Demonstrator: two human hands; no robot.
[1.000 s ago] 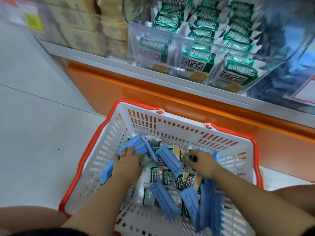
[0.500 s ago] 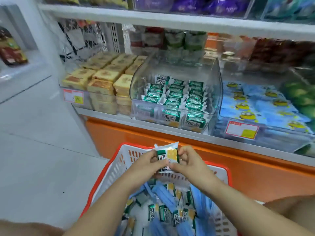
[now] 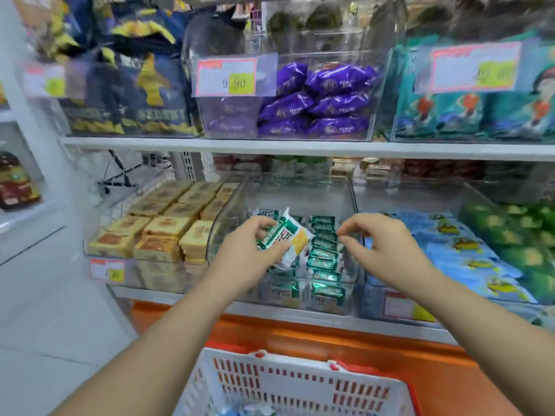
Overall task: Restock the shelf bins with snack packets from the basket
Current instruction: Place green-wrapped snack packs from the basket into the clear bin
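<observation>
White-and-green crinkly plastic snack packet [image 3: 285,239]: where is it?
— Over the clear plastic shelf bin [image 3: 228,211], gripped by the left hand [image 3: 246,250]. The right hand [image 3: 381,244], at its 3 o'clock, hangs loosely curled and empty.
— Handling?
— Probably light, soft and slippery; pinch a sealed end.

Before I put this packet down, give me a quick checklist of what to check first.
1. Grip: the left hand grips the green and white packet. Ok.
2. Correct bin: the clear bin under it holds matching green packets. Ok.
3. Alignment: the held packet is tilted against the neat rows. Not ok.
4. Room: bare space shows behind the rows. Ok.
5. Right hand: it is over the bin's right side with fingers curled. Whether it pinches anything: cannot tell.
6. Basket: it sits below the shelf, likely in reach. How much stock is left: cannot tell.
</observation>
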